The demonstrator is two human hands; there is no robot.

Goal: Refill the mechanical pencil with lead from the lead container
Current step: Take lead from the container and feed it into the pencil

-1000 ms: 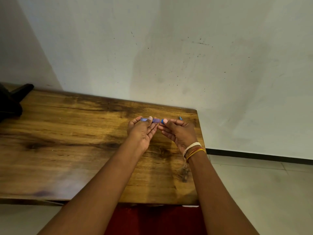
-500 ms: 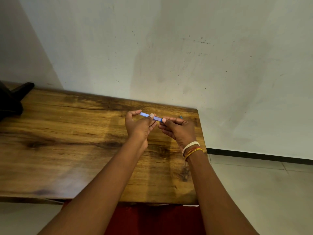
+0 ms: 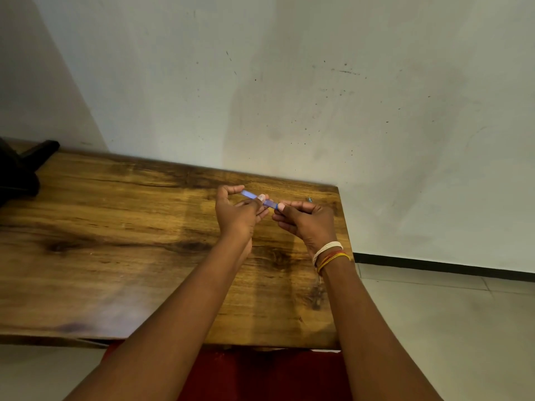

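Far left, I note a dark object [image 3: 17, 172] at the tabletop [image 3: 115, 241] edge. My left hand [image 3: 237, 212] pinches a blue mechanical pencil [image 3: 259, 199] between thumb and curled fingers. My right hand [image 3: 307, 221], with bands [image 3: 330, 254] at the wrist, grips its other end. The pencil is held above the tabletop, tilted. A small bluish item [image 3: 309, 199] shows just beyond the right hand; unidentifiable.

A plain room, likely in a home: a rustic stained wooden bench [image 3: 121, 241] stands against a scuffed, speckled pale plaster wall [image 3: 318, 96], over a light tiled floor [image 3: 463, 328] with black skirting [image 3: 451, 269].
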